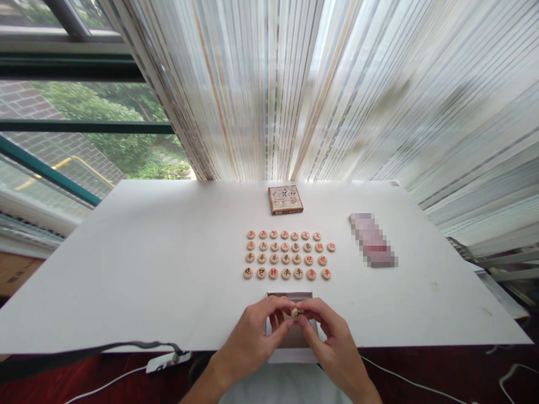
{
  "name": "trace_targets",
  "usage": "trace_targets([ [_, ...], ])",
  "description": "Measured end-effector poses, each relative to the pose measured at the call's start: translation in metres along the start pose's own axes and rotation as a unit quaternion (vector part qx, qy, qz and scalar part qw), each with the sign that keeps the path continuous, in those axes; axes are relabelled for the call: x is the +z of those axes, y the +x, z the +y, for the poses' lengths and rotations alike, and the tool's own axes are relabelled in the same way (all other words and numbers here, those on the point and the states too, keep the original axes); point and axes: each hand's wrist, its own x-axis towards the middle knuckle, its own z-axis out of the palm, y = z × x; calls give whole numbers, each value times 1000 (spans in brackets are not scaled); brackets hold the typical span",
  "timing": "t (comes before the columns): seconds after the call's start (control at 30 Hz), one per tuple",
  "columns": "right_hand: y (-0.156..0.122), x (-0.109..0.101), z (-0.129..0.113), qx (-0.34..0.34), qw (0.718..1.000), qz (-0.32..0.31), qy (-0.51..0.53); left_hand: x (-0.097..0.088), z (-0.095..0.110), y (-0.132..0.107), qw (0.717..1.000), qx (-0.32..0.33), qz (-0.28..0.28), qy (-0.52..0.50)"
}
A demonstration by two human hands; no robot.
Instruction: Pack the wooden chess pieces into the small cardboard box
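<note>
My left hand (256, 328) and my right hand (332, 331) meet near the table's front edge. Their fingertips pinch a small round wooden Chinese chess piece (295, 312) between them; the fingers partly cover it, and I cannot tell whether a second piece is with it. Below my hands lies an open shallow box (290, 355), its inside mostly hidden by them. Just beyond the box, several Chinese chess pieces (286, 258) lie flat in four rows, marked with red or black characters.
A square printed box cover (286, 200) lies behind the rows. To the right is a blurred-out pinkish rectangular item (373, 240). The white table (147, 269) meets a striped string curtain (269, 101) at the back. A power strip (167, 362) with a cable hangs by the front edge.
</note>
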Motion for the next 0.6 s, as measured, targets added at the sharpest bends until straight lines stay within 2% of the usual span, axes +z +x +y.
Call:
trace_targets([
  [0.17, 0, -3, 7, -28, 999, -4, 42, -7, -14, -1, 995, 46, 42, 79],
  [0.27, 1, -4, 11, -23, 999, 1, 47, -14, -24, -2, 990, 52, 66, 115],
  [0.4, 2, -5, 14, 2, 999, 11, 35, -21, -31, -3, 987, 43, 54, 144],
  [0.6, 3, -7, 14, 26, 999, 15, 25, -20, -37, -4, 983, 38, 41, 177],
])
